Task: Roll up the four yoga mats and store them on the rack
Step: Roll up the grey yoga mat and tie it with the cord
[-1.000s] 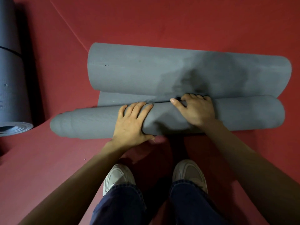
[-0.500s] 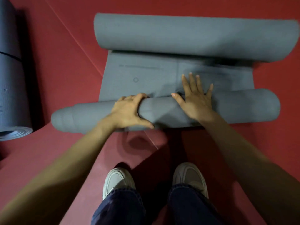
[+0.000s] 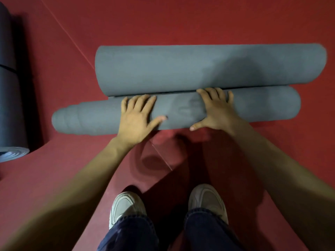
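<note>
Fingers spread flat, left hand (image 3: 135,117) and right hand (image 3: 215,109) press on yoga mat roll (image 3: 253,105) on red floor (image 3: 181,20). Flat stretch seen half second ago now gone; roll meets curled far end (image 3: 199,67). Rolling nearly finished.

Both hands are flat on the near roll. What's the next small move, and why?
Probably roll it forward a part-turn. The left hand and right hand press flat on the near roll, which meets the mat's curled far end, not yet wound in. The roll's left end looks telescoped.
</note>
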Demonstrator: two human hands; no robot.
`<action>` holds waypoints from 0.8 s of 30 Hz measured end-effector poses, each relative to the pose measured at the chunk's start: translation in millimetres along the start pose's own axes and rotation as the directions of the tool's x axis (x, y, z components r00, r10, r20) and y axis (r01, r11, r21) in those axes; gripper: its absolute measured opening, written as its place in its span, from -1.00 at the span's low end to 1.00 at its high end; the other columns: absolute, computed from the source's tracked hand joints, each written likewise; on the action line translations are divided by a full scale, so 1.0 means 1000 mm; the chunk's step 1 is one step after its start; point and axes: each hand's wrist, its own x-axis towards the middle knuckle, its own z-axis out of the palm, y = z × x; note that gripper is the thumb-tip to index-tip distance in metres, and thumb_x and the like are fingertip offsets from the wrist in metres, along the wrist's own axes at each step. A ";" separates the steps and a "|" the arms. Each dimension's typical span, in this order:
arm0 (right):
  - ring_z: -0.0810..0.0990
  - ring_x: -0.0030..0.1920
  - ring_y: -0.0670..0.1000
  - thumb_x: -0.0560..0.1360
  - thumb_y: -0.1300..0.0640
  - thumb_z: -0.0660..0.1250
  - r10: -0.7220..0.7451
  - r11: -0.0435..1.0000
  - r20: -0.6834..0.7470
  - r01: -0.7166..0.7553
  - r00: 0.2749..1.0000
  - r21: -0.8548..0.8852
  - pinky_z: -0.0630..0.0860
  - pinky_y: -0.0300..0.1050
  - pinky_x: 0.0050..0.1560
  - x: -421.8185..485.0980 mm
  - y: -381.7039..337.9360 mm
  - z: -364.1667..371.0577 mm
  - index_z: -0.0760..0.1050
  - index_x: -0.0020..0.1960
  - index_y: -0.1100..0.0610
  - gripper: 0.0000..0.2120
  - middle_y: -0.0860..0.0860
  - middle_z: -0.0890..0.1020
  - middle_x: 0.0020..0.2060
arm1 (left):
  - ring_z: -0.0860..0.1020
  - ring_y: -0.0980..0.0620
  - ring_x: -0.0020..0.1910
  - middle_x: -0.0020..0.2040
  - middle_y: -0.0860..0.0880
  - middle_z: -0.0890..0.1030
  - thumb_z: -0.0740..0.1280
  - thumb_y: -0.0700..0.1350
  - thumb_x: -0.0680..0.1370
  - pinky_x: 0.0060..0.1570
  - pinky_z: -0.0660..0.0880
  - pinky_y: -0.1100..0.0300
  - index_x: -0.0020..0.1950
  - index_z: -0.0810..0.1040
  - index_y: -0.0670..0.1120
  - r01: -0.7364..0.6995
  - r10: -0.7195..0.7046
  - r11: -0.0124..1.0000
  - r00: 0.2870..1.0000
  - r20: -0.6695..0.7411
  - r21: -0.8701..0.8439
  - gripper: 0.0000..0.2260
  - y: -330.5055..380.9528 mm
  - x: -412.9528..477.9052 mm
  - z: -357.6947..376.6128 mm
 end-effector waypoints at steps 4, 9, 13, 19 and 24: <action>0.08 0.44 0.14 0.03 -0.37 0.51 -0.069 0.995 0.057 0.073 0.996 -0.072 -0.10 0.36 0.40 0.014 0.005 -0.009 -0.05 0.53 -0.06 0.25 0.03 0.17 0.43 | 0.44 -0.20 0.28 0.35 -0.17 0.46 0.07 0.56 0.24 0.22 0.25 -0.34 0.45 0.34 -0.14 -0.142 0.116 0.986 0.960 0.254 0.085 0.01 -0.015 0.018 -0.006; 0.18 0.40 0.11 0.01 -0.36 0.52 -0.137 0.985 0.073 0.144 0.988 -0.095 -0.05 0.44 0.35 0.030 0.007 -0.018 0.02 0.51 -0.07 0.22 0.00 0.22 0.39 | 0.34 -0.17 0.38 0.44 -0.11 0.34 0.05 0.59 0.07 0.29 0.24 -0.24 0.53 0.17 -0.05 -0.065 0.011 0.993 0.893 0.449 0.103 0.15 -0.019 0.046 -0.015; 0.23 0.37 0.11 0.05 -0.33 0.53 -0.132 0.986 0.081 0.139 0.988 -0.096 -0.02 0.41 0.36 0.031 0.004 -0.024 0.07 0.49 -0.08 0.15 0.01 0.29 0.36 | 0.34 -0.15 0.37 0.41 -0.11 0.37 0.39 0.49 0.13 0.28 0.24 -0.16 0.52 0.16 0.03 -0.033 -0.019 0.995 0.863 0.505 0.095 0.08 -0.016 0.061 -0.020; 0.25 0.37 0.11 0.09 -0.27 0.55 -0.104 0.987 0.059 0.110 0.993 -0.114 0.08 0.36 0.37 0.013 -0.007 -0.022 0.13 0.47 -0.04 0.09 0.02 0.31 0.34 | 0.41 -0.15 0.28 0.30 -0.11 0.46 0.43 0.44 0.12 0.23 0.27 -0.08 0.47 0.27 0.03 -0.048 0.013 0.997 0.887 0.461 0.065 0.01 -0.009 0.045 -0.030; 0.32 0.33 0.13 0.08 -0.31 0.50 -0.143 0.981 0.052 0.149 0.988 -0.127 0.16 0.28 0.32 -0.035 -0.013 0.001 0.18 0.46 -0.05 0.05 0.01 0.37 0.30 | 0.56 -0.17 0.11 0.15 -0.15 0.57 0.20 0.50 0.06 0.07 0.40 -0.10 0.37 0.43 -0.05 -0.085 0.075 0.996 0.918 0.388 0.009 0.00 -0.001 -0.009 -0.034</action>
